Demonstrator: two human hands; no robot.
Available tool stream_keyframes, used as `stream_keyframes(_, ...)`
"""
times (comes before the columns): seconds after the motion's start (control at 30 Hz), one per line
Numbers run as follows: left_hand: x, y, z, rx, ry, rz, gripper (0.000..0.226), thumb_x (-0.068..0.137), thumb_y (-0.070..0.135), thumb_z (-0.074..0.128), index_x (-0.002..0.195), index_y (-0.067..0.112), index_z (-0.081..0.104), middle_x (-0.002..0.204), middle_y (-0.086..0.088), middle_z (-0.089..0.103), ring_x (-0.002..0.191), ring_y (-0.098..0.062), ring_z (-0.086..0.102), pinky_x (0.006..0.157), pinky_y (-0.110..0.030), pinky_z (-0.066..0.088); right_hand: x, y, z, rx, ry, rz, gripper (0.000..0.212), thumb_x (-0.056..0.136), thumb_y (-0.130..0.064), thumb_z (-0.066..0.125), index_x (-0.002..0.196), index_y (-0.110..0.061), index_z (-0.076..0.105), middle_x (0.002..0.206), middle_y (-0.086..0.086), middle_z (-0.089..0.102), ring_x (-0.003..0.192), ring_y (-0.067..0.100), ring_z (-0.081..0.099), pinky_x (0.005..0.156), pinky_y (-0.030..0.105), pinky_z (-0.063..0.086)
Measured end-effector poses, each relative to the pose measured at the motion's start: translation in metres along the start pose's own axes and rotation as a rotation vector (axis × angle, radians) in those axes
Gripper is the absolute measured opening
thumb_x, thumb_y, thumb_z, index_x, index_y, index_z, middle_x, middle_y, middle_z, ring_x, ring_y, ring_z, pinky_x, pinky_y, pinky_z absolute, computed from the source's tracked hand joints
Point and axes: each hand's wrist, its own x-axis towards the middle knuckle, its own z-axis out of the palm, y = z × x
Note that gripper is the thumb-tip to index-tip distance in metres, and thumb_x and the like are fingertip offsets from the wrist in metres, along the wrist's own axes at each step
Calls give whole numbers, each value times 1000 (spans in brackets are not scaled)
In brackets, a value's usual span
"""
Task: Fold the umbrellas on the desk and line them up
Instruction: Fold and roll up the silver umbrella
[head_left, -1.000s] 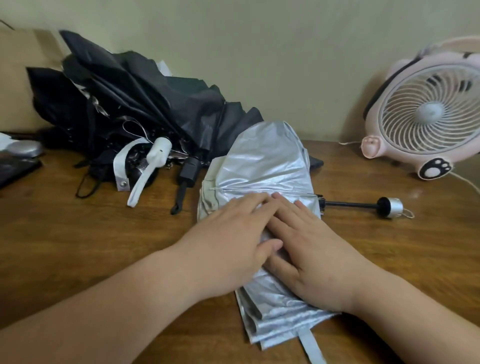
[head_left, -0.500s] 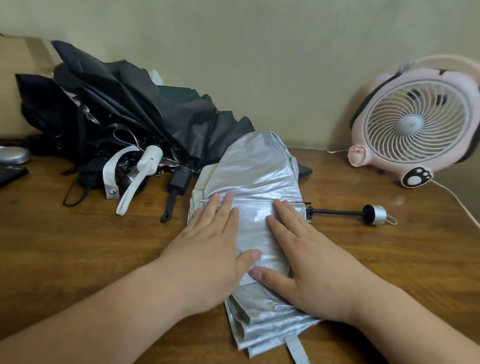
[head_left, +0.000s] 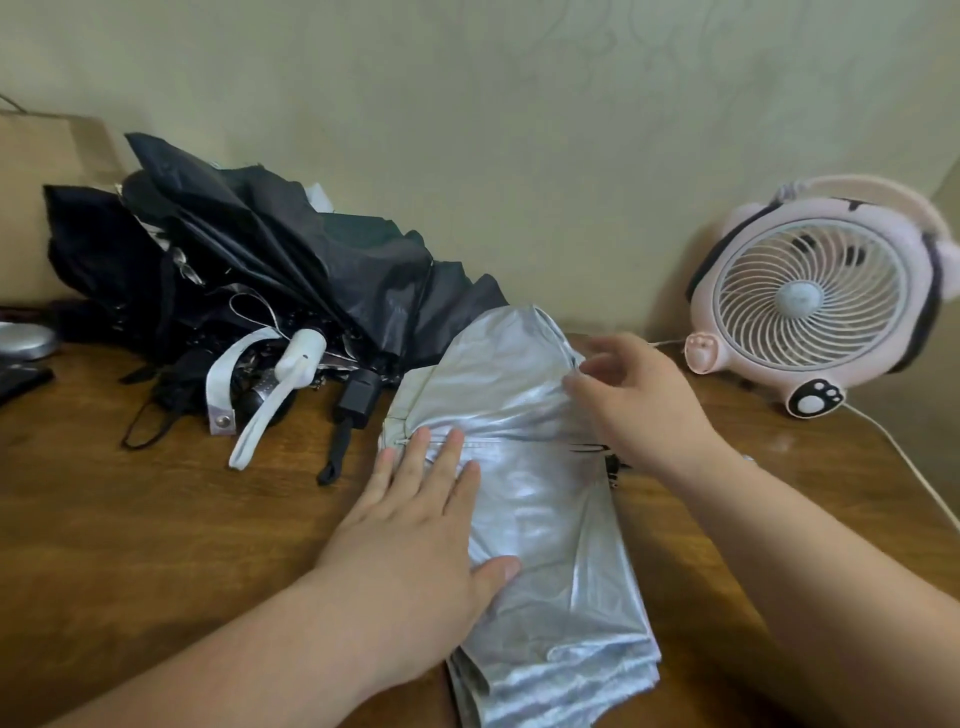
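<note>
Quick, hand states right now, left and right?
Left hand: open, pressing flat on the silver umbrella.
Right hand: curled at its far edge; blurred, grip cannot be told.

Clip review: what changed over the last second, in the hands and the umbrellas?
The right hand lifted off the silver umbrella and moved to the canopy's far right edge, fingers curled there; blur hides whether it has pinched the fabric. The left hand slid from the middle toward the left edge and presses flat. The silver umbrella stayed on the desk; the black umbrellas and pink fan are unmoved.
</note>
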Motion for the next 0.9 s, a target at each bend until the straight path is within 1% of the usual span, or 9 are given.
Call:
stream_keyframes(0.2,0,1,-1,4,4,2,86,99,73,11,157,21,-27,153,-1,-50,141,-25,-49,123,-50,-20,40,3,21,78,16,177,55,85,-24,68,138,-13,56,116,6,68,100,22,65,93,40,55)
stream_keyframes(0.37,2,1,-1,-14,36,-1,87,99,73,14,158,22,-25,156,-2,-48,140,-25,-49,122,-52,-20,50,1,29,205,39,251,45,77,-15,75,120,-13,64,95,6,71,76,19,67,66,32,56)
stream_keyframes(0.5,2,1,2,-35,79,9,87,99,73,15,159,23,-22,157,-2,-47,141,-25,-49,121,-53,-22,51,-6,26,287,17,168,28,77,-12,78,104,-16,73,94,5,76,86,24,74,83,42,62)
stream_keyframes(0.6,2,1,3,-56,127,35,82,101,71,19,161,27,-15,158,-1,-46,142,-23,-48,121,-54,-23,43,-11,19,280,45,62,5,79,-7,75,82,-11,75,81,11,75,71,20,68,72,35,56)
stream_keyframes(0.67,1,3,3,-81,222,117,70,105,62,29,162,36,-1,162,2,-40,145,-21,-44,118,-55,-26,33,-13,11,231,117,-7,5,80,-8,72,76,-10,71,70,8,69,62,13,57,63,27,47)
stream_keyframes(0.73,4,4,7,-112,277,316,57,107,39,42,157,47,16,168,5,-22,151,-16,-32,116,-49,-32,16,-14,0,192,161,-70,8,82,-10,72,74,-11,68,67,3,65,57,9,50,56,21,42)
stream_keyframes(0.8,5,6,13,-90,318,598,55,98,23,45,143,55,44,167,9,23,156,-12,9,123,-36,-19,-4,-13,-7,175,176,-135,9,81,-9,72,74,-10,67,69,7,67,57,12,50,55,15,39)
stream_keyframes(0.83,4,8,10,-64,261,633,53,93,27,41,135,56,55,157,14,44,148,-8,29,123,-32,-7,-14,-11,-10,176,180,-166,10,80,-6,72,73,-10,66,70,9,67,58,14,52,55,15,39)
stream_keyframes(0.9,2,11,9,-177,155,707,59,86,36,30,136,50,59,150,16,51,139,-2,32,118,-22,-3,-34,-4,-15,215,159,-207,11,77,-2,69,71,-8,62,66,8,64,58,13,52,54,18,40)
